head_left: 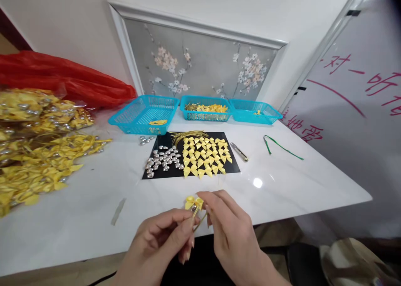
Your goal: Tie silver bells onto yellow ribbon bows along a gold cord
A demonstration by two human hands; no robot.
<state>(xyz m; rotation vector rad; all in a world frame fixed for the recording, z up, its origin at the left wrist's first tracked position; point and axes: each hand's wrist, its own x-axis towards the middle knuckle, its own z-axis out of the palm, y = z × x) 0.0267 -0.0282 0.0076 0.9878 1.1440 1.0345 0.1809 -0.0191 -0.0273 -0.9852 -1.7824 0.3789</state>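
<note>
Near the table's front edge, my left hand pinches a gold twist tie between thumb and forefinger. The tie runs up to a small yellow ribbon bow with a silvery bead at its middle, partly hidden by my fingers. My right hand is closed at the bow's right side, its fingertips on the ribbon. Beyond my hands, rows of yellow bows lie on a black mat. Silver heart-shaped beads are scattered on the mat's left, and gold ties are bunched at its back.
Blue baskets line the wall, some holding yellow pieces. A utility knife lies right of the mat, then a green ribbon strip. Finished-looking yellow bows and a red bag are piled left. A clear strip lies front left.
</note>
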